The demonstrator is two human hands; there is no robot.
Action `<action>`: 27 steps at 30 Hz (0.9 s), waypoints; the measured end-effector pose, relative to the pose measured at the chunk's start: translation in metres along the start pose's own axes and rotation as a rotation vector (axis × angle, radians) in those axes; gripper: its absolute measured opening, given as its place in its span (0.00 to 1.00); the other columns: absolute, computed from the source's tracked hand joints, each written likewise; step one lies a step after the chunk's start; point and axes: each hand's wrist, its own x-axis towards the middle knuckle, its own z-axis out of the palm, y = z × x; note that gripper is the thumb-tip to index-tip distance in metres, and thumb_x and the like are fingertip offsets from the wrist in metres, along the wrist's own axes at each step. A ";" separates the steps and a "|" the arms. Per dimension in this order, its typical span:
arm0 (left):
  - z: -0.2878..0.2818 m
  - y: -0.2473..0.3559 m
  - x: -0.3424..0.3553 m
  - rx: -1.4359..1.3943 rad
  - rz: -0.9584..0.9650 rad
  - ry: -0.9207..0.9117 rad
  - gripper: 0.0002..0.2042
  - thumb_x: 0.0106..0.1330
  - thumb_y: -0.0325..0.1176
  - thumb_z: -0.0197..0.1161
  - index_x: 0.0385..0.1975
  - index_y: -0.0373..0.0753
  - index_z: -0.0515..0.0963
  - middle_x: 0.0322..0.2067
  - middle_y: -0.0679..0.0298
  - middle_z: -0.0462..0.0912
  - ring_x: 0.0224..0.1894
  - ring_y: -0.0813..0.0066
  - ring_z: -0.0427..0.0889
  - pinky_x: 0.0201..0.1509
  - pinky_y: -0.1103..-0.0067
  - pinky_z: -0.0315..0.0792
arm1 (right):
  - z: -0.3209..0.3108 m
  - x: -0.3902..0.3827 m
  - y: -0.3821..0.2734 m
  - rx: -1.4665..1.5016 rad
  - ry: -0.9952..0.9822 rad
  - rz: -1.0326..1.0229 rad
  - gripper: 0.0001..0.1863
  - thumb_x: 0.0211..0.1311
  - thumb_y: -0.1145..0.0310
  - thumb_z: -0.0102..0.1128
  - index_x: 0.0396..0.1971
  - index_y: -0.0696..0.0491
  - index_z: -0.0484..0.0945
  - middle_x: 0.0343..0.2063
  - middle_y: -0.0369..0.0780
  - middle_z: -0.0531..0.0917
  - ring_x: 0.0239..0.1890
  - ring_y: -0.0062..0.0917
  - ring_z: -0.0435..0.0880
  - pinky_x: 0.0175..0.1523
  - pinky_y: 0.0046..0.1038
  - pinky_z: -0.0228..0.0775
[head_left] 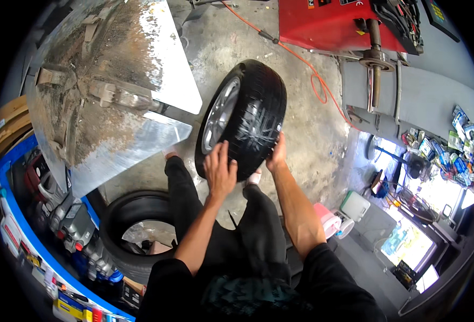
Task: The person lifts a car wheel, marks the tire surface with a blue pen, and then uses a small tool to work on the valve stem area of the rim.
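A black tyre on a silver rim stands upright on the concrete floor in front of me, its tread facing me. My left hand lies flat on the lower left of the tread, fingers spread. My right hand grips the lower right side of the tyre. My legs in black trousers stand just below the wheel.
A dirty metal panel juts in at upper left. A bare tyre lies flat at lower left beside a blue rack of tools. A red machine with a shaft stands at the top right, an orange hose on the floor.
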 end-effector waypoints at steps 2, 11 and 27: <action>0.037 0.026 -0.021 -0.079 0.043 -0.020 0.29 0.70 0.34 0.60 0.72 0.38 0.68 0.66 0.50 0.71 0.63 0.45 0.71 0.69 0.59 0.62 | -0.058 0.029 -0.010 -0.022 -0.010 -0.008 0.41 0.71 0.27 0.42 0.55 0.52 0.81 0.52 0.40 0.86 0.51 0.31 0.84 0.58 0.35 0.76; 0.279 -0.001 -0.228 -1.109 -0.929 0.195 0.19 0.78 0.41 0.49 0.63 0.40 0.72 0.59 0.55 0.76 0.61 0.60 0.76 0.68 0.67 0.67 | -0.256 0.169 -0.025 0.006 -0.272 0.009 0.54 0.65 0.19 0.38 0.62 0.59 0.75 0.52 0.44 0.85 0.50 0.32 0.84 0.55 0.33 0.74; 0.468 -0.167 -0.303 -2.005 -1.256 0.441 0.29 0.78 0.56 0.43 0.67 0.43 0.74 0.68 0.57 0.76 0.70 0.53 0.72 0.77 0.56 0.63 | -0.547 0.303 0.305 0.575 -0.190 0.154 0.36 0.79 0.39 0.37 0.75 0.48 0.65 0.76 0.40 0.66 0.74 0.45 0.66 0.79 0.50 0.56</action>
